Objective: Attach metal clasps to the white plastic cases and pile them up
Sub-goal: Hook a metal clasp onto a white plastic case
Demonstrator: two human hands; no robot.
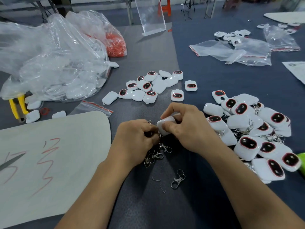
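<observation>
Right now my right hand (186, 128) grips a small white rounded plastic case (165, 127) above the dark surface (165, 212), while my left hand (135, 138) pinches a silver metal clasp (159, 135) at its corner; I'd hold the case steady and work the ring through its loop slowly

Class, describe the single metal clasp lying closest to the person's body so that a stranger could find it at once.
Start at the dark mat between the person's two forearms. Nearer the body than the heap of clasps by the left hand lies one lone clasp, just right of two bent wire bits. Unlike the others, it lies by itself, touching no other clasp.
</observation>
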